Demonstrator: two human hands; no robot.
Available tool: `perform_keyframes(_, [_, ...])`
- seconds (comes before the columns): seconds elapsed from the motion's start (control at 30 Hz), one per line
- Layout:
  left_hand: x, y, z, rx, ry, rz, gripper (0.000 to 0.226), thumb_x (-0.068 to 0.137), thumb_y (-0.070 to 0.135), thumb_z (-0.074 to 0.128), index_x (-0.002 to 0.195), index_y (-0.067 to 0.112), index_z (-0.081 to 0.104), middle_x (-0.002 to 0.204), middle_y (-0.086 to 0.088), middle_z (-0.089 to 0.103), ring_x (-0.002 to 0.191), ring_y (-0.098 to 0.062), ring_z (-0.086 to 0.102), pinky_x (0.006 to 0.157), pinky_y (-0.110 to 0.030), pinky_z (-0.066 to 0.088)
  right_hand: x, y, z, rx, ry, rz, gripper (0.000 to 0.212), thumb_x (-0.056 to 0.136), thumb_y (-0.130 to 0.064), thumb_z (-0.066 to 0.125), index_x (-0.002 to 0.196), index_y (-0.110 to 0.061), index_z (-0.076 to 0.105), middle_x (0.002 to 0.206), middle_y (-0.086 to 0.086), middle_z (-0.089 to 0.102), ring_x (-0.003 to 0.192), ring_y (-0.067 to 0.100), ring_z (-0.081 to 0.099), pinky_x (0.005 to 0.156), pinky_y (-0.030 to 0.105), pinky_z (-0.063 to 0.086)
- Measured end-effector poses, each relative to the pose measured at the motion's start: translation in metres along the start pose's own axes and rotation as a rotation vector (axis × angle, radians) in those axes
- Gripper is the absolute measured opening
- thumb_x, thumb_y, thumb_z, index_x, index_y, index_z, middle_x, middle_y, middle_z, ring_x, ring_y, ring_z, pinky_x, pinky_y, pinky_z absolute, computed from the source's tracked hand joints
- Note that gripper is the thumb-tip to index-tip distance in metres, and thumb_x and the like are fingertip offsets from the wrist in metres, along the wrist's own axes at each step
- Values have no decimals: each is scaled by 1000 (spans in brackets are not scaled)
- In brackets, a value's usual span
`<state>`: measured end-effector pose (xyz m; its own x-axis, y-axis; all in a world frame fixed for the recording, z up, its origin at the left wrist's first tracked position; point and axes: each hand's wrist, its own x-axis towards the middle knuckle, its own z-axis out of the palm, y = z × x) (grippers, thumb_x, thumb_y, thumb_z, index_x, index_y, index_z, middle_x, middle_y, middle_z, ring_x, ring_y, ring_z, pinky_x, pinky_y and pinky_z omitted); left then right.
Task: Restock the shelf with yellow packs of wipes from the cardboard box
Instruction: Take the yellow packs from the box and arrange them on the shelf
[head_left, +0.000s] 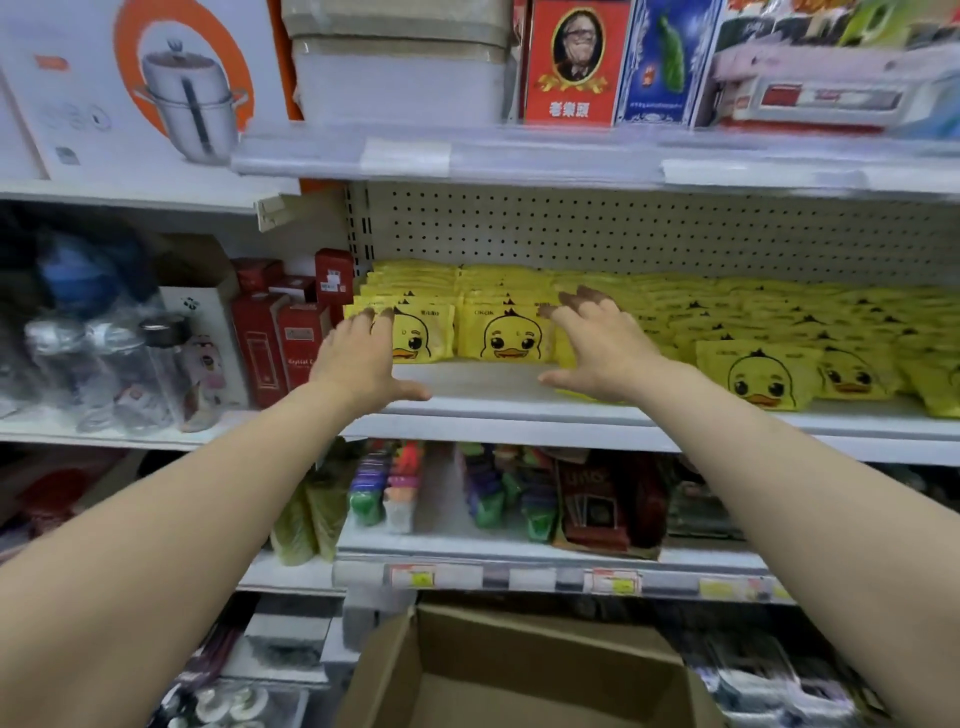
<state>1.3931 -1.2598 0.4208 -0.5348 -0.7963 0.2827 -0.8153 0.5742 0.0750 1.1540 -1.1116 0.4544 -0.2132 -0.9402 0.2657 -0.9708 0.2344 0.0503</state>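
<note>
Below both hands, nearest the person, an open brown cardboard box (519, 675) is sitting low in front of the shelving. The part of its inside that is showing is bare card, with no yellow in it (its bottom is running out of view, so I cannot tell whether packs are lying deeper down).

Above it both bare arms are reaching forward. The left hand (363, 358) is lying open, fingers spread, with the fingertips touching the top edge of the front pack at the left end of the row. The right hand (597, 348) is likewise open, its spread fingers resting over the tops of the packs further right and gripping nothing.

Between the two hands a bare strip of the white metal shelf (483, 384) is showing. Just beyond it the flat yellow plastic packs of wipes printed with a duck face (511, 338) are standing upright in files, running back from the fingertips toward the perforated white back panel (623, 228). To the right of the right hand, more packs are sitting nearer the shelf's front edge.

By my reading, the person is squaring up shelved stock, not carrying any. The next move is calling for both hands to go down to the box and check it for more packs.
</note>
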Motion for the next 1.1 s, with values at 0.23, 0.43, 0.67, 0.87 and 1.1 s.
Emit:
perform_keyframes(0.23, [-9,-17,-10,-82,-2,-38,115,66,69,73,151,10,22,148,-16,39,133,-36,40,105,-47,38,2,-21,1,77,18,-15,78,85,-62,61,150,-26,34,151,3,42,145,26,24,114,45,28])
perform_keyframes(0.43, [33,-67,9,-234,0,-73,95,69,63,76,144,22,35,131,-13,55,120,-34,49,97,-48,47,55,-52,23,256,51,93,58,87,-55,65,139,-34,51,139,4,53,135,25,40,104,41,43])
perform_keyframes(0.67, [100,-106,29,-638,5,-107,54,69,59,75,116,42,55,124,7,57,112,-18,56,92,-33,48,130,-71,58,579,27,170,41,88,-43,68,128,-35,60,121,-1,65,120,20,54,98,35,47])
perform_keyframes(0.87, [121,-108,49,-682,75,-51,38,85,35,73,120,27,63,125,-3,61,116,-21,56,95,-30,42,158,-77,79,454,42,112,46,90,-42,67,133,-28,59,118,5,63,119,26,51,93,36,47])
perform_keyframes(1.1, [120,-112,55,-733,132,-28,19,86,26,74,103,24,67,114,-2,63,100,-20,58,83,-32,46,165,-81,89,427,86,121,33,88,-37,69,119,-27,61,112,2,55,116,25,43,91,36,43])
